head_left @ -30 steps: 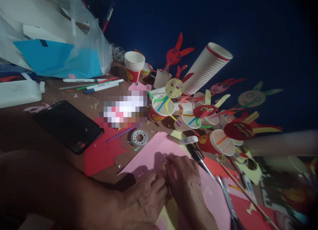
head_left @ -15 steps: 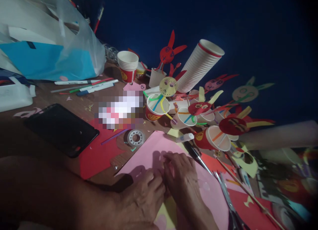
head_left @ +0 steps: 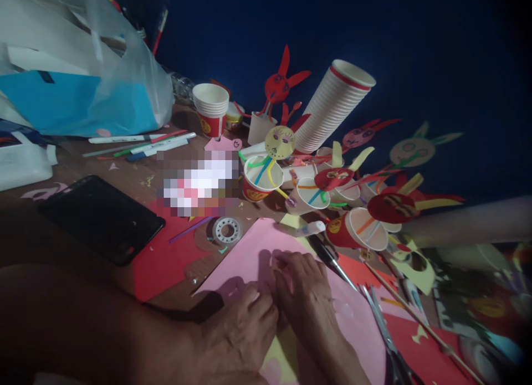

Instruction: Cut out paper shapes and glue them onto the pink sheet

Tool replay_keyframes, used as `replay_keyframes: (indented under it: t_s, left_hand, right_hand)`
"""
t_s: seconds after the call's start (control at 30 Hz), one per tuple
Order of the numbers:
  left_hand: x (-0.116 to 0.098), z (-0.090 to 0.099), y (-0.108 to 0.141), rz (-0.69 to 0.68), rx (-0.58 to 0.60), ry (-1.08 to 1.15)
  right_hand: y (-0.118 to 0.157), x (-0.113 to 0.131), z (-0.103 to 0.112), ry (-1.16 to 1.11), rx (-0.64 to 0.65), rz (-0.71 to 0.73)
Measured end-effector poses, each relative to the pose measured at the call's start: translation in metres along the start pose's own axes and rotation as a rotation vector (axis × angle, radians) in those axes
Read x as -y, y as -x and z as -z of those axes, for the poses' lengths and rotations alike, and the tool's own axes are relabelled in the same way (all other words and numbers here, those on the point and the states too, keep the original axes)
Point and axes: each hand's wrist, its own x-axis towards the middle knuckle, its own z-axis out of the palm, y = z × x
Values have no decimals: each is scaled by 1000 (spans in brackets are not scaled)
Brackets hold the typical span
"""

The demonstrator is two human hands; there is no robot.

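Working over the near pink paper (head_left: 246,255), left of the scissors (head_left: 381,325), with left hand (head_left: 243,327) and right hand (head_left: 308,296) close, fingers curled, any grip too hidden to tell, probably needing small, gentle moves next.

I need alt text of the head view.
The bare left hand and bare right hand meet over a large pink paper sheet, fingertips partly hidden. Behind them are red-and-white paper cups with long-eared paper faces; silver-bladed scissors lie at right.
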Motion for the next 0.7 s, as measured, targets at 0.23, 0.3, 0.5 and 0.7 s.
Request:
replay_keyframes:
  t_s: [0.23,0.3,0.5,0.7]
  left_hand:
    - [-6,-5,-1,42,-15,-9]
    - [-6,-5,0,46,-21,-14]
    - [-7,-7,3,31,-31,-1]
    - [-4,1,0,32,-22,20]
  right_hand:
    - [-2,2,1,29,54,-13]
    - [-1,2,5,37,51,-14]
    - [-4,-2,31,16,-86,52]
    - [-4,-4,39,-28,-36,140]
